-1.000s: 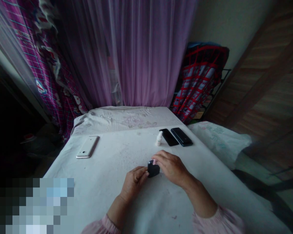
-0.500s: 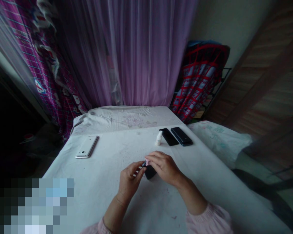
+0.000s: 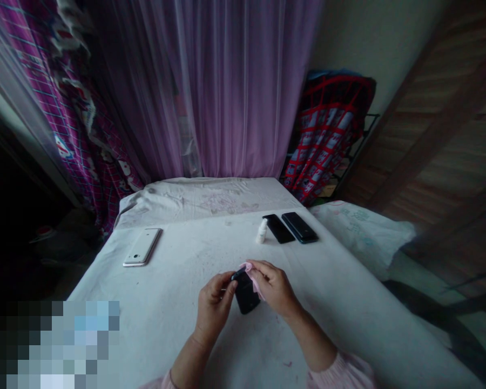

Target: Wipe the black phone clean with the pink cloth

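Dark phone (image 3: 246, 297), one: you are holding it tilted above the middle of the table's near half; whether its lower end is touching, you cannot tell here. It is now showing more of its dark face than a second ago.
Left hand (image 3: 215, 302): pinching the phone's upper left corner, having shifted up from the lower side.
Right hand (image 3: 277, 289): grasping a pink cloth (image 3: 256, 278), now spreading further out of your fingers and lying over the phone's upper right part; the wiping seems to be covering more of that side.
White bottle (image 3: 261, 232): standing upright beyond your right hand, towards the table's right edge.
Black phone (image 3: 279, 229): lying just right of the bottle.
Thicker dark phone (image 3: 300, 227): lying nearest the right edge.
White phone (image 3: 143, 247): lying near the left edge.
Table (image 3: 178, 302): carrying all these under a white cover.
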A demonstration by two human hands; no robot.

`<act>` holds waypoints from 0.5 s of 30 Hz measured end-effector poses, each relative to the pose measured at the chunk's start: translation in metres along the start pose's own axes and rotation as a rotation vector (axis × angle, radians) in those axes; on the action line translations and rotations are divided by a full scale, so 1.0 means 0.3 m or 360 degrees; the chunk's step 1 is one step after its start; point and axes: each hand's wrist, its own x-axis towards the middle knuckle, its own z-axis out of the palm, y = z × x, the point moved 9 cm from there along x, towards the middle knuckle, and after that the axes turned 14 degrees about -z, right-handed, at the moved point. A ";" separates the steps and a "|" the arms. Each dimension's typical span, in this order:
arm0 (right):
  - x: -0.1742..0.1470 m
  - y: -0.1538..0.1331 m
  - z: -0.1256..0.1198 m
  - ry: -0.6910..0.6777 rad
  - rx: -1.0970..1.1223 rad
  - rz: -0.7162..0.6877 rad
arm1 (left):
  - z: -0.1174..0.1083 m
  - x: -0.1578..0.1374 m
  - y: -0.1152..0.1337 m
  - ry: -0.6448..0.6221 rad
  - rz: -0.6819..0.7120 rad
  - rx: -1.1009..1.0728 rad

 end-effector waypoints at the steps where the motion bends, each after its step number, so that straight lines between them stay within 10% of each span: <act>1: -0.018 0.025 0.011 -0.0006 0.0048 0.0087 | -0.005 0.001 -0.008 0.0015 -0.0018 -0.0016; 15: -0.118 0.138 0.100 -0.0115 0.0078 0.0190 | -0.050 0.019 -0.123 0.0215 -0.0260 -0.0247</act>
